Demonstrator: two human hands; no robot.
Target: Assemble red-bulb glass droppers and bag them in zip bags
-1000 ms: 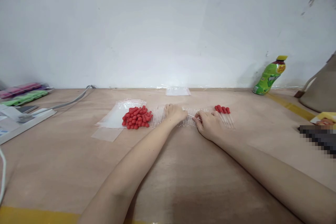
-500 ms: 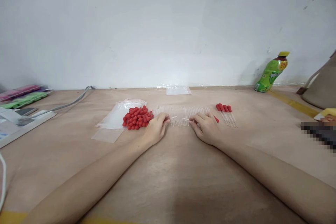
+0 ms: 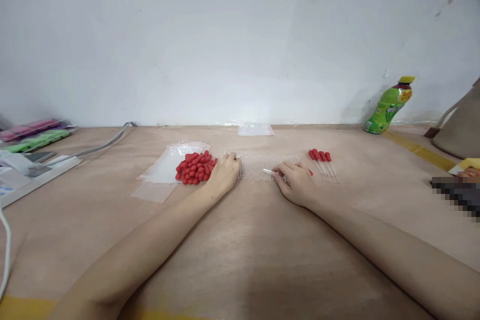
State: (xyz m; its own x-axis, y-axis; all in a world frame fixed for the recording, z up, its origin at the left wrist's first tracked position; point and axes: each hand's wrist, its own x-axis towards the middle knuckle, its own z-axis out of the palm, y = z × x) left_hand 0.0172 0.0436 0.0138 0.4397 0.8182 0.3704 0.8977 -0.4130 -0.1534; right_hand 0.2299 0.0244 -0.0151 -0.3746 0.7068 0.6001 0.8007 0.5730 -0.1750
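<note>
A heap of red rubber bulbs [image 3: 195, 167] lies on the wooden table [image 3: 240, 240]. Right of it spreads a row of clear glass tubes [image 3: 262, 164]. Further right lie three or so finished droppers with red caps [image 3: 322, 161]. My left hand [image 3: 224, 175] rests curled at the right edge of the red heap, fingertips by the tubes; what it holds is hidden. My right hand [image 3: 296, 181] pinches a clear tube that points left, with a red bulb showing by its knuckles.
Clear plastic bags [image 3: 168, 165] lie left of the heap, another [image 3: 255, 130] by the wall. A green bottle [image 3: 390, 106] leans at the back right. Grey cable [image 3: 97, 147], a white tray and coloured packs [image 3: 33, 135] sit far left.
My left hand drew back from the middle of the tubes to the edge of the red heap. My right hand stayed in place with its tube.
</note>
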